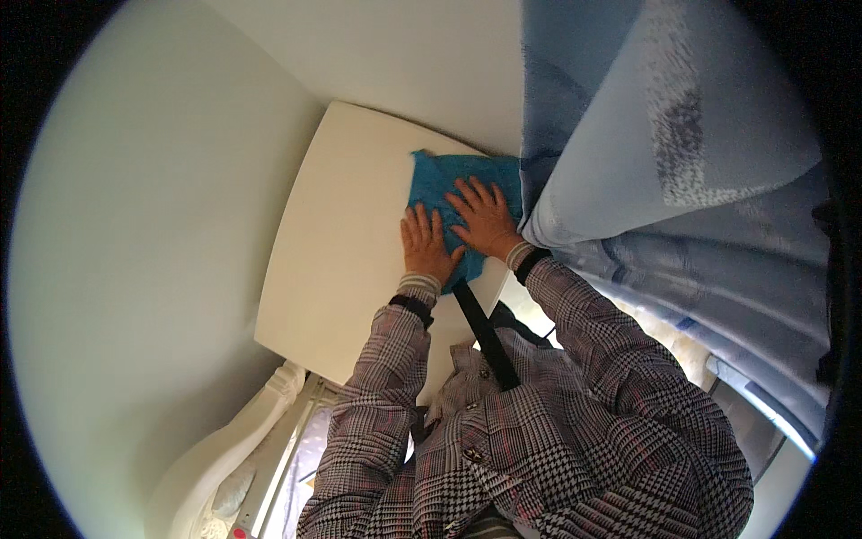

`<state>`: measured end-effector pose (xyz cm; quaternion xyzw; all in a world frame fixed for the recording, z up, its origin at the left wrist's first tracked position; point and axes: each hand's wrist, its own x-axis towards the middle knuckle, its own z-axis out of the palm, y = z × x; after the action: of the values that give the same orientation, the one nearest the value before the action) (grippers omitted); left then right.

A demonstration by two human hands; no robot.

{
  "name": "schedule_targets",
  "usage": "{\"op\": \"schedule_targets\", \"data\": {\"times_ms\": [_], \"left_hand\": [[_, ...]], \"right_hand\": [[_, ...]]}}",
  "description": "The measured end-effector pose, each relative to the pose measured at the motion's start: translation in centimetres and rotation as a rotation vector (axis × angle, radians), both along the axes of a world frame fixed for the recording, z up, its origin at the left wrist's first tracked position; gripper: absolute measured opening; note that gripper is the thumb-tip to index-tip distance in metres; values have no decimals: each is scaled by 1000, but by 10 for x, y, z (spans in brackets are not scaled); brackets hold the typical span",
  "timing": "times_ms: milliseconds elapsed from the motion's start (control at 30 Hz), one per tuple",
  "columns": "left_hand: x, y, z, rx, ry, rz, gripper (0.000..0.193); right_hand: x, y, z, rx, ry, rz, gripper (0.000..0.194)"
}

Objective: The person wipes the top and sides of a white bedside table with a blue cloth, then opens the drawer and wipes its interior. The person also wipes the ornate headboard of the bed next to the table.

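A blue cloth [438, 175] lies spread on the right part of a cream-white flat top [337, 236], which looks like that of a small cabinet or table. My left hand [427, 244] rests flat, fingers spread, on the cloth's left edge, partly over the white surface. Further right and a little higher, my right hand [486, 219] presses flat on the cloth with its fingers apart. The two hands are close together. Part of the cloth is hidden beneath them, and its right edge meets the curtain.
Blue-grey curtains [606, 155] hang at the right, close to my right wrist. Pale walls [168, 168] meet in a corner behind the top. A curved cream furniture frame [236, 431], apparently a headboard, stands at lower left. A black strap [486, 333] hangs before my chest.
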<state>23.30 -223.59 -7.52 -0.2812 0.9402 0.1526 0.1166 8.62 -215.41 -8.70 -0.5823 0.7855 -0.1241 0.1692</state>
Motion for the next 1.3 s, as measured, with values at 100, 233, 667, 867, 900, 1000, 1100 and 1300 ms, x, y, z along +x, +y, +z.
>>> {"op": "schedule_targets", "data": {"times_ms": [100, 233, 667, 867, 900, 1000, 1100, 1300], "left_hand": [[-52, -10, -1, -11, 19, -121, 88], [-71, 0, -7, -31, 90, -239, 78], [46, 50, -20, -10, 101, -213, 64], [106, 60, -19, -26, 132, -138, 64], [108, 58, -20, -25, 147, -139, 64], [99, 36, -20, -61, 87, -132, 64], [74, 0, -22, -100, 11, -121, 63], [27, -81, -18, -147, -133, 55, 64]], "right_hand": [[-30, 5, -3, -20, 29, -200, 62], [-27, 29, -8, -44, 150, -406, 64], [80, 54, -18, 154, 195, -374, 66], [132, 50, -14, 151, 209, -326, 65], [133, 47, -12, 157, 252, -307, 65], [123, 23, -5, 208, 249, -246, 65], [100, -27, -7, 164, 263, -206, 62], [53, -124, -22, 7, 290, 15, 60]]}}
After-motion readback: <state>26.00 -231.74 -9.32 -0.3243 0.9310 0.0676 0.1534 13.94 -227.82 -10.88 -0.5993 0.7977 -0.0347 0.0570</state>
